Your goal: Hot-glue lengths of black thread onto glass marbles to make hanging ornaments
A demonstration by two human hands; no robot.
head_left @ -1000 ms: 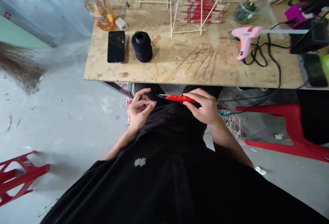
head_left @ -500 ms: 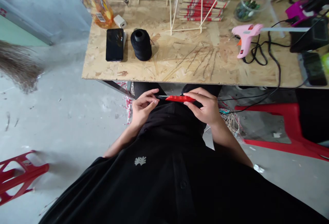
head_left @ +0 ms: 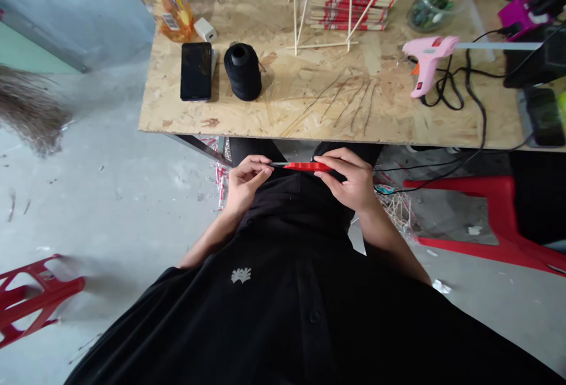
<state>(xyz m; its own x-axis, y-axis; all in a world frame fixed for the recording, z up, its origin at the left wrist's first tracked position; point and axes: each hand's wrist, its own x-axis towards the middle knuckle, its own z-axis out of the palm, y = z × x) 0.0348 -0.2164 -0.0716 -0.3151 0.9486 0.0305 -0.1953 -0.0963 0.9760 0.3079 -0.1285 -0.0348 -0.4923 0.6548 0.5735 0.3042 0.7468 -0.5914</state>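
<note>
Above the lap, before the flake-patterned wooden bench (head_left: 274,117), the right hand (head_left: 351,181) grips a smooth, wavy-edged red tool (head_left: 307,166) while the left hand (head_left: 245,183) pinches its slim, straight end.

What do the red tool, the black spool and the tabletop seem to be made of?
Red tool: handle probably plastic, from its bright, even colour; the thin grey strip beyond it may be metal.
Black spool: likely matt thread, from its dull, wound-looking surface.
Tabletop: apparently wood-strand board, from its mottled flakes.
</note>
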